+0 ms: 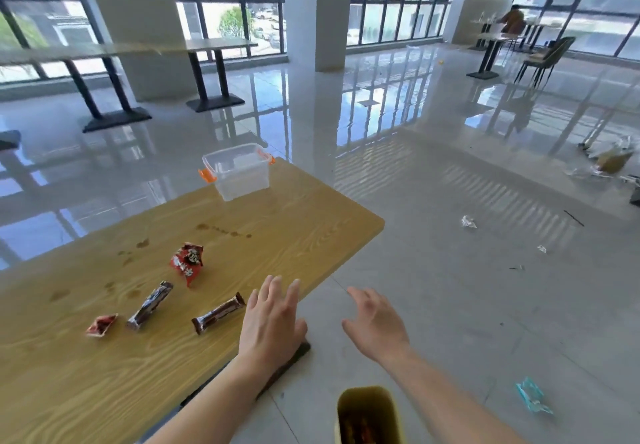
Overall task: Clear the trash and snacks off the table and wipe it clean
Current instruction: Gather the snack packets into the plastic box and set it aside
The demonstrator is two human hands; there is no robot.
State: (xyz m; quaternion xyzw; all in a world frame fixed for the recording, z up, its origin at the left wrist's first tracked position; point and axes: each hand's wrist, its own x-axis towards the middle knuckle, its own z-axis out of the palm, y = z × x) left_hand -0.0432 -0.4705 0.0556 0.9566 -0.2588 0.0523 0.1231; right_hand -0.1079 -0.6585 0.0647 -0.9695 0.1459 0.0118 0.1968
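Nearest to reach: a brown snack bar [219,312], flat on the table [311,228], just left of the left hand [272,319]. Further left, a second brown bar [149,305], then a small torn red wrapper [101,324] beside it. Farther back, a crumpled red snack bag [188,261]. Beyond that, brown spill stains [221,230] scattered over the wood. At the far end, a clear box [239,171] with orange latches, lidless and apparently empty.

Left hand over the table's near right edge, fingers spread, grip wide, holding nothing. Right hand [375,322] off the table above the floor, grip equally wide and empty. Down between the forearms, a yellow bin [369,416] on the floor with something brownish inside.

Probably about to begin with the nearest bar. Main risks, judged from this layout:
- Brushing the bar with a flat open palm rather than pinching it. Glossy wrap, close to the edge, likely to skid off onto a floor already strewn with scraps [468,221].
- Lifting the torn wrapper mouth-down and shedding crumbs onto the stains.
- Missing the bin's narrow mouth when dropping from table height.
- Mixing the two destinations, sealed bars into the bin or trash into the box.
- Wiping too soon and dragging sticky liquid under the remaining packets. No cloth anywhere in view.
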